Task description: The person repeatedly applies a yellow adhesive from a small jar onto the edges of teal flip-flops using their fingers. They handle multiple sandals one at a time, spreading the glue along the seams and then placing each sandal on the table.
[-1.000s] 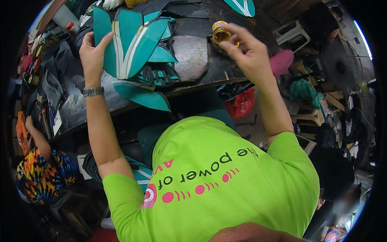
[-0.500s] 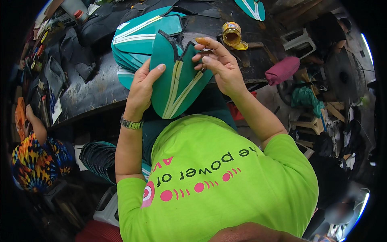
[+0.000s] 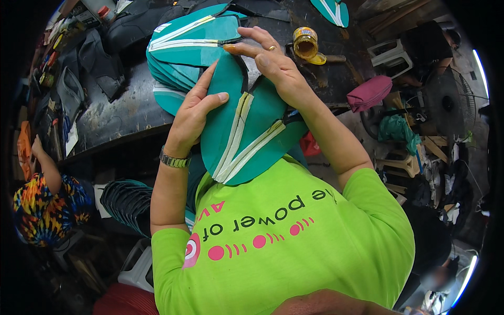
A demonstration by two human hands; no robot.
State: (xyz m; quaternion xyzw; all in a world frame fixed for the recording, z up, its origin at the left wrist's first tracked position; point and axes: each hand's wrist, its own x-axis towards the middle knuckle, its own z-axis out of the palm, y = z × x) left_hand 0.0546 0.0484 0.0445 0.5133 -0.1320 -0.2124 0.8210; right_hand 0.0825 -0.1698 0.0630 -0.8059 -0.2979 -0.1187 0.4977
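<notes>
Left hand (image 3: pixel 191 116) gripping white-striped teal piece (image 3: pixel 223 134), twelve o'clock of centre, right hand (image 3: pixel 282 69) loosely splayed at its upper edge, teal stack (image 3: pixel 181 56) on bench (image 3: pixel 121 122) at eleven, jar (image 3: pixel 305 41) at one

A jar (image 3: pixel 305 44) sits on the table (image 3: pixel 126 123) right of the stacked panels (image 3: pixel 181 54), a fan (image 3: pixel 448 102) beyond the table's right end.

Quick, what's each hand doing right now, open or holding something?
Left hand: closed, holding a striped teal piece.
Right hand: partly open, nothing seen gripped, near the piece's upper edge.
</notes>
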